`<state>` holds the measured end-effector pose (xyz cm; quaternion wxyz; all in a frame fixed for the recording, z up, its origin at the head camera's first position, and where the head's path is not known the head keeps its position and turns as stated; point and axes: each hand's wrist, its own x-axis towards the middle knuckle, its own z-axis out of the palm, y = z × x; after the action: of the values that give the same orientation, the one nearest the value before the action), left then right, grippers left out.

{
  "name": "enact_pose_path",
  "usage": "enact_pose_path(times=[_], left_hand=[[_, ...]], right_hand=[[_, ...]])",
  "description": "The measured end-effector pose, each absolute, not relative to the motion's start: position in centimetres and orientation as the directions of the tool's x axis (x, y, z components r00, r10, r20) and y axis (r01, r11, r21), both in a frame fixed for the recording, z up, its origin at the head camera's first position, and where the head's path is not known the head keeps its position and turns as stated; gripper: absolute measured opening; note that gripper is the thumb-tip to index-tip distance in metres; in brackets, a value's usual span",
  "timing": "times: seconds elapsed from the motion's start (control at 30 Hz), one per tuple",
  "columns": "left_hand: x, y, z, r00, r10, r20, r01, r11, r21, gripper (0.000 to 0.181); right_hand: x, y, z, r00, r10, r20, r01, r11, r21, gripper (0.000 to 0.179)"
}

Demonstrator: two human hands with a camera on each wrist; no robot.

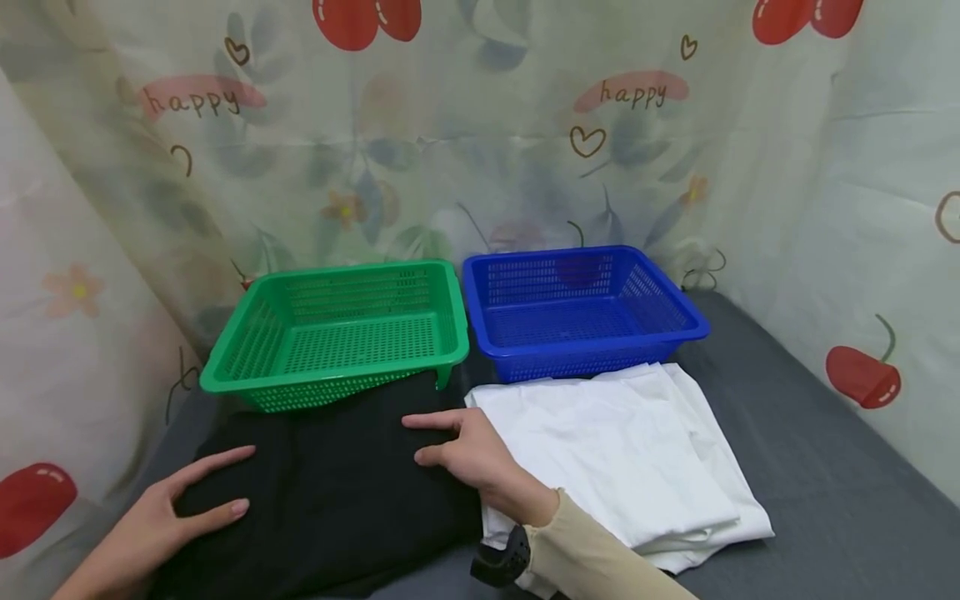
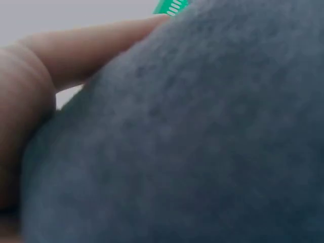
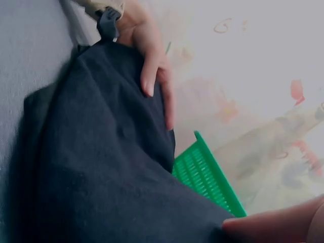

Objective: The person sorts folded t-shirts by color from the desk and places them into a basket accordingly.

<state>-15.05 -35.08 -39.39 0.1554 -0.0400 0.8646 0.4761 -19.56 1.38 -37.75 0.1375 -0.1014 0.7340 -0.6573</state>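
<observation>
A folded black cloth (image 1: 352, 492) lies between my two hands in front of the green basket (image 1: 360, 342), overlapping part of its front. At the cloth's left edge my left hand (image 1: 161, 521) grips it, thumb and index finger on top. My right hand (image 1: 483, 454) grips the opposite edge, its thumb and index finger likewise on the upper face. The other fingers of both hands are hidden. In the left wrist view the cloth (image 2: 177, 142) fills most of the picture. The right wrist view shows the cloth (image 3: 111, 142) with my left hand (image 3: 152, 55) across it.
Beside the green basket stands a blue basket (image 1: 585, 321). A folded white cloth (image 1: 607, 450) lies in front of it, right of the black one. All rest on a grey-covered table (image 1: 840, 500), with patterned curtains (image 1: 480, 167) behind and at both sides.
</observation>
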Motion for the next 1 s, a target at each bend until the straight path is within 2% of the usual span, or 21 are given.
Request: enact_pose_path(times=[0.13,0.3,0.5,0.6,0.8,1.0], left_hand=[[-15.1,-35.2,-39.6,-0.945,0.053,-0.321,-0.239,0.555,0.797,0.077],[-15.3,-35.4,-39.6,-0.962,0.012,-0.273,-0.205,0.627,0.751,0.08],[-15.2,-35.5,-39.3,-0.985,-0.05,-0.168,-0.151,0.729,0.667,0.086],[-15.1,-35.3,-39.3,-0.982,-0.054,-0.18,-0.168,0.679,0.714,0.088],[-14.9,-35.4,-39.0,-0.963,-0.057,-0.263,-0.258,0.47,0.844,0.087],[-15.0,-34.9,-38.8,-0.972,-0.019,-0.233,-0.216,0.459,0.862,0.079]], right_hand=[[-19.7,1.5,-38.0,-0.916,-0.388,-0.105,0.087,0.064,-0.994,0.049],[-20.0,1.7,-38.5,-0.874,-0.449,-0.184,0.154,0.103,-0.983,0.061],[-20.1,1.6,-38.5,-0.886,-0.445,-0.128,0.107,0.073,-0.992,0.065],[-20.0,1.7,-38.2,-0.895,-0.433,-0.106,0.098,0.042,-0.994,0.065],[-19.4,2.1,-37.4,-0.897,-0.434,-0.09,0.141,-0.087,-0.986,0.064],[-19.2,2.9,-36.5,-0.89,-0.449,-0.078,0.15,-0.126,-0.981,0.064]])
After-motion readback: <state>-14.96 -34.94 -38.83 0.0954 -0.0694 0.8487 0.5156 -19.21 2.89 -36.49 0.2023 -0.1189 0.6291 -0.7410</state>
